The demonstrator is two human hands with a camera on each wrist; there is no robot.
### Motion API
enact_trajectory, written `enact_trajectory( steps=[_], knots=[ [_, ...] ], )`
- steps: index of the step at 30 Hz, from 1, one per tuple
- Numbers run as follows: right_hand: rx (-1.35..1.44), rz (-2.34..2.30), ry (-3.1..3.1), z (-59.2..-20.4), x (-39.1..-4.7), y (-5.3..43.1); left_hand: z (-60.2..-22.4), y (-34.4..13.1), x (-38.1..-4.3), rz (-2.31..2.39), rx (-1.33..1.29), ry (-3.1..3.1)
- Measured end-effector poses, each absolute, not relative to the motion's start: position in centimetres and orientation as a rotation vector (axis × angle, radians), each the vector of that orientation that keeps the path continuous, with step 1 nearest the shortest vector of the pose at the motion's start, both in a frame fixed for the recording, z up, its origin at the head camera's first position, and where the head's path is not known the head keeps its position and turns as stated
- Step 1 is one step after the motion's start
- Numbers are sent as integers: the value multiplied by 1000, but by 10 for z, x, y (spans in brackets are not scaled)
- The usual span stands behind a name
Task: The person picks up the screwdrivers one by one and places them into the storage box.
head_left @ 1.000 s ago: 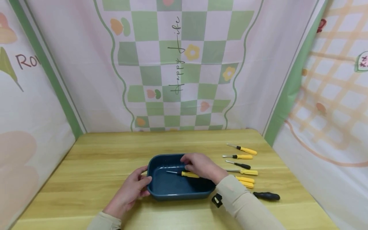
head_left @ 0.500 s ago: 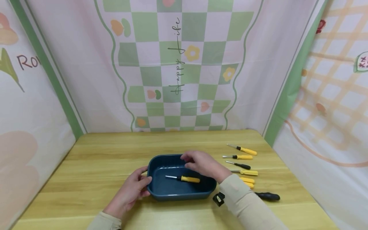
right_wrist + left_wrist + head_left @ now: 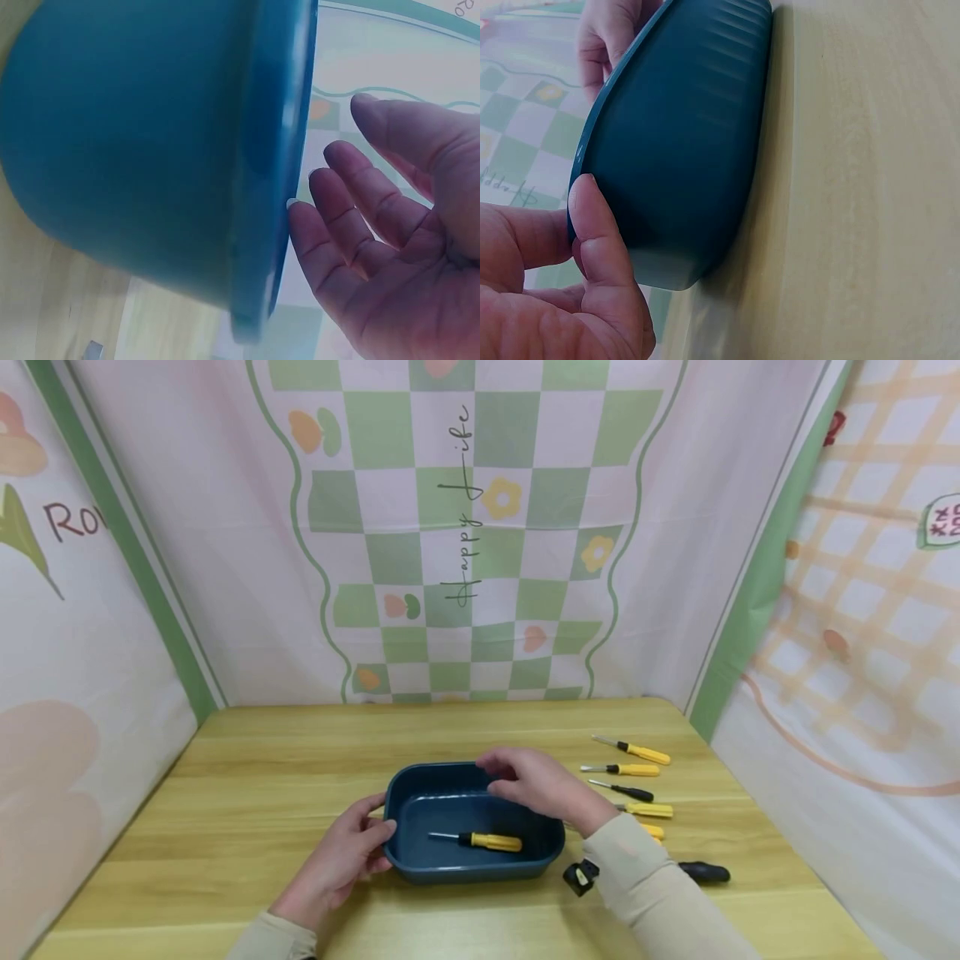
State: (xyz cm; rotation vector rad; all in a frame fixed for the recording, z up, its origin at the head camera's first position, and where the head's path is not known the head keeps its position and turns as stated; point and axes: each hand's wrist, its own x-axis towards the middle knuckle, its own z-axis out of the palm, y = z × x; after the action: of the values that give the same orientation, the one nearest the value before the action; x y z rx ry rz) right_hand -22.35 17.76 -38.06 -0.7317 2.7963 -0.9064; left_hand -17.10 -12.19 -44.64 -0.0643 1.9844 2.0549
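Observation:
A dark blue rectangular dish [image 3: 472,872] sits on the wooden table. My left hand [image 3: 351,852] grips its left end, and in the left wrist view the fingers [image 3: 598,225] pinch the rim. Inside the dish lies a screwdriver [image 3: 497,842] with a yellow handle and black collar, its shaft pointing left. My right hand [image 3: 536,785] is over the dish's back right corner, holding nothing. In the right wrist view its fingers [image 3: 319,247] are loosely bent and spread beside the rim, the thumb apart from them.
Several screwdrivers lie in a column on the right of the table, among them a yellow one [image 3: 648,753] at the back and a small black one [image 3: 633,793]. A thick black handle [image 3: 705,872] shows partly behind the right sleeve [image 3: 637,877]. Patterned cloth [image 3: 480,552] hangs behind the table.
The screwdriver in the dish has dropped from under my right hand and rolled toward the front wall. My right hand has shifted slightly up and right. The left hand holds its place.

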Motion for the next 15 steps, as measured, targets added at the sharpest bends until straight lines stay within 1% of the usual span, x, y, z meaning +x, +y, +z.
enact_trajectory(
  steps=[15],
  knots=[
    [-709, -918, 2791, -373, -216, 197, -446, -122, -171, 2053, -62, 1992]
  ],
)
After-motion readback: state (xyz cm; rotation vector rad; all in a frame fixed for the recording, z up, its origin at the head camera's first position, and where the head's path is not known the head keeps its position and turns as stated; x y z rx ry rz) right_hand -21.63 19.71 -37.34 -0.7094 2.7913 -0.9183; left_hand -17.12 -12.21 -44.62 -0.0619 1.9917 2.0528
